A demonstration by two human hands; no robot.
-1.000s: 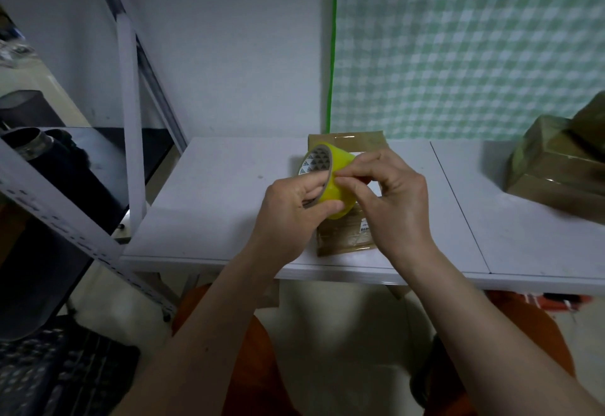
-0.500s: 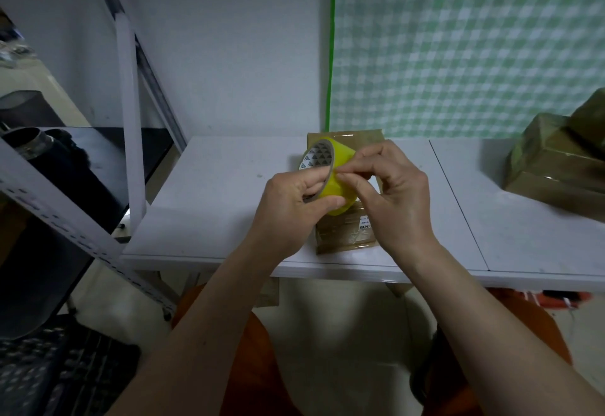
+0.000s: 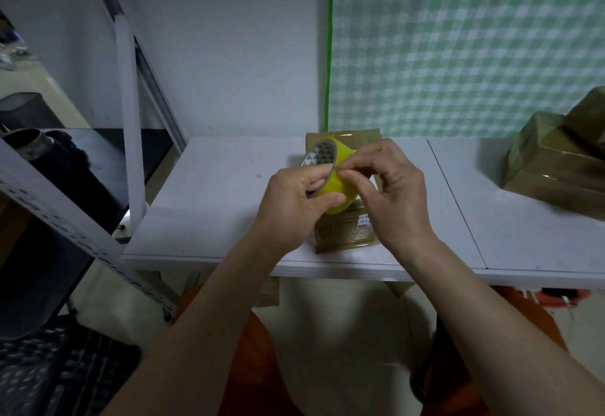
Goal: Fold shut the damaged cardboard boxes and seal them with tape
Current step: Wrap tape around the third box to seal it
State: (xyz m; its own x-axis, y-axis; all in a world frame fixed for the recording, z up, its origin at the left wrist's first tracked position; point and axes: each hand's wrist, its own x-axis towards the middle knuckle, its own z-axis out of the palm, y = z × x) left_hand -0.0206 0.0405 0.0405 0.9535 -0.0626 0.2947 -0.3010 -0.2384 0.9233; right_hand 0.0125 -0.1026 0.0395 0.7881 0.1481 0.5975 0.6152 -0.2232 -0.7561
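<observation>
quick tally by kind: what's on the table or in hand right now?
Tape rolls: 1, yellow, held in both hands.
Boxes in front of the person: 1.
Boxes stacked at right: at least 2; exact number unclear.
Total: at least 4.

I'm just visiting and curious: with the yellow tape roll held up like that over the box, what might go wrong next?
1. The right hand picks at the edge of the yellow tape roll; the tape end could tear off in a sliver or stick to itself.
2. The left hand keeps only a light grip with thumb and fingers, so a hard pull might tug the roll loose.
3. Neither hand steadies the cardboard box near the table edge.
</observation>
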